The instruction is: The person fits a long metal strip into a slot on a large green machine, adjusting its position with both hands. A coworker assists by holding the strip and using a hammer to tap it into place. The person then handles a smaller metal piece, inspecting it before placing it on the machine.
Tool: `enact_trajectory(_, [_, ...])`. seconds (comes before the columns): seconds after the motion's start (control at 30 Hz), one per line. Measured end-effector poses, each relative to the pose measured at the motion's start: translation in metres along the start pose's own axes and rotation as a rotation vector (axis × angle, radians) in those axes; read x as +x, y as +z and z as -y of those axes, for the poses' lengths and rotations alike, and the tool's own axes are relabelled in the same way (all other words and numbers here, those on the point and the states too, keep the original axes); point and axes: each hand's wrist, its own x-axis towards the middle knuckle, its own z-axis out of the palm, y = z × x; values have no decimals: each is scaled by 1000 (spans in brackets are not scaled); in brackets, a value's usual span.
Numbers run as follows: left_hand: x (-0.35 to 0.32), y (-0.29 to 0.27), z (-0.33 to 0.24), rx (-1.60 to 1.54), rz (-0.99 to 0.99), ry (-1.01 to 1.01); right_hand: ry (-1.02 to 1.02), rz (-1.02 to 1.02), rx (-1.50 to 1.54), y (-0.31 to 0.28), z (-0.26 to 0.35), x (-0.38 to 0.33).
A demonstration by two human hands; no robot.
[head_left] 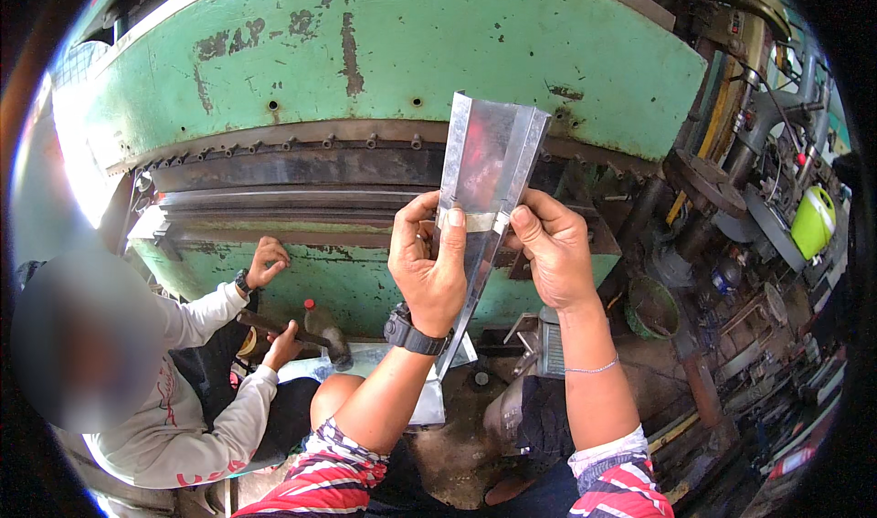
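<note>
Both bare forearms reach up from the lower edge. The left hand (426,269), with a black wristwatch (409,332) at its wrist, has its thumb upright and its fingers curled. The right hand (559,258), below which a thin silver chain bracelet (592,368) circles the forearm, angles its thumb up and inward. Each hand pinches one long side of a shiny silver folded sheet-metal channel (481,162), thumb toward the viewer, fingers mostly hidden behind. The channel lies between the hands, tilted with its top leaning right; its wide end rises above the grip in front of a worn green metal machine (301,61), and the rest runs down between the wrists. A short pale strip (477,224) crosses it between the thumbs.
</note>
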Motion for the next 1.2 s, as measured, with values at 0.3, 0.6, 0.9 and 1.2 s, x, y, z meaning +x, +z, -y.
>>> enact_trajectory(0.3, [-2,-1,1,18,-41,23,-51,-43,-7,6,-6,-2])
enact_trajectory(0.6, [-5,3,3,-21,-77,48,-53,-39,29,4,-12,-2])
enact_trajectory(0.9, [-5,3,4,-7,-102,56,-56,-15,97,7,-10,-1])
enact_trajectory(1.2, [-4,1,4,-29,-105,41,-36,-18,152,7,-16,0])
